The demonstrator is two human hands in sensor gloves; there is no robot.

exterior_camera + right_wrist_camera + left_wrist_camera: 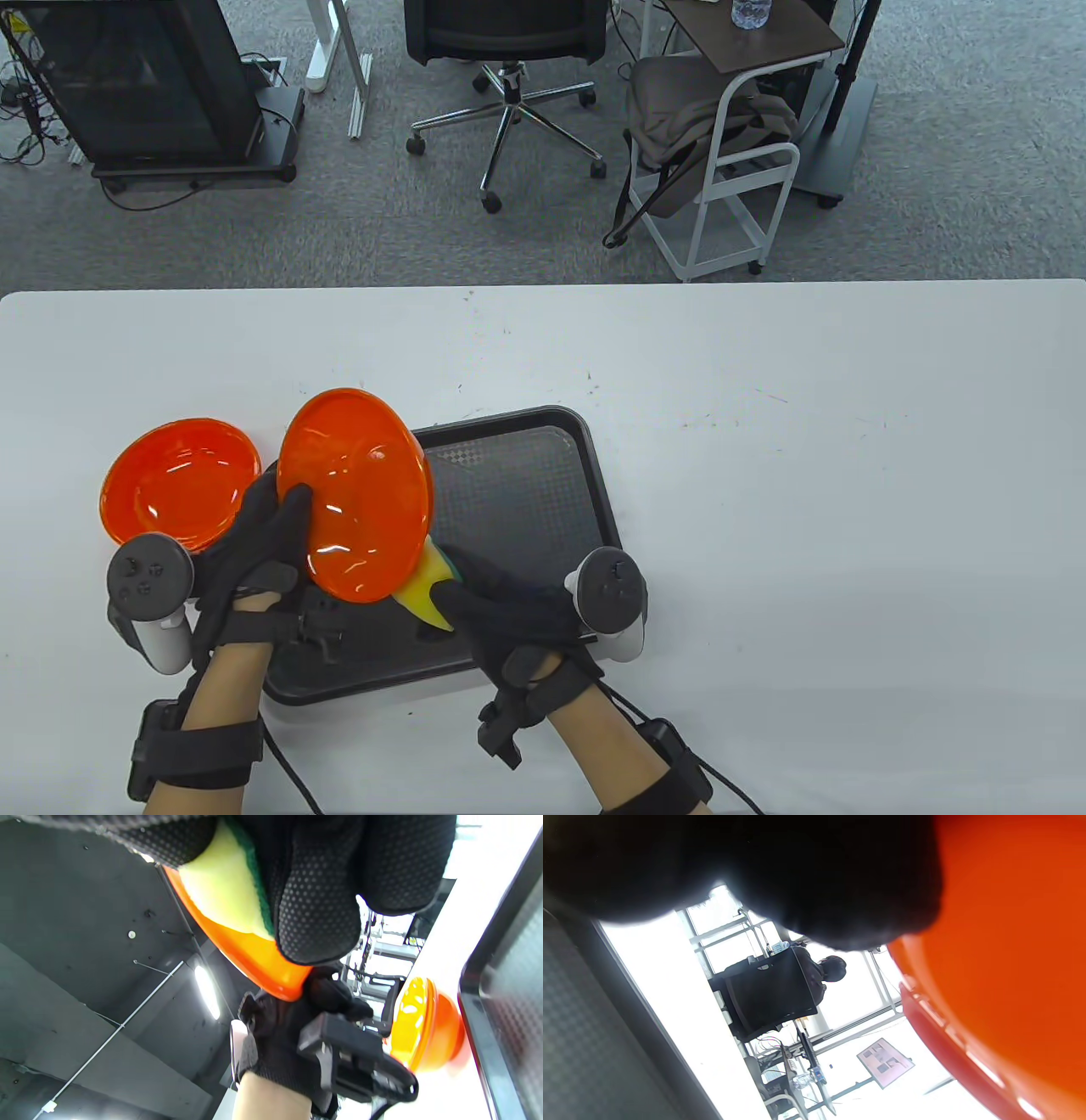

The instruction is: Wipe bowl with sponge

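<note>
Table view shows the left hand [254, 543] gripping an orange bowl [356, 492] by its rim, thumb lying on the inside face and the other fingers hidden behind it, so the bowl is lifted and tipped up on edge over the near left part of a black tray [543, 501]. The right hand [509, 615] pinches a yellow sponge [424, 586] with a green backing, and the sponge touches the bowl's lower edge from underneath. A second orange bowl [178, 484] rests flat on the white table [806, 475], just left of the tray and behind the left hand. Each hand carries a grey tracker on its back. Beyond the table stand an office chair [509, 51] and a white side cart [730, 170] on grey carpet. Right wrist view, tilted, shows the sponge [220, 887] squeezed between gloved fingers [318, 912] and pressed against the held bowl [254, 955], with the left hand [288, 1043] below it and the second bowl [424, 1027] on the table beside the tray's rim [479, 1018]. Left wrist view is mostly blocked by the dark glove [797, 866], with the bowl's orange wall [1009, 963] close on one side; a seated person is visible far off.
</note>
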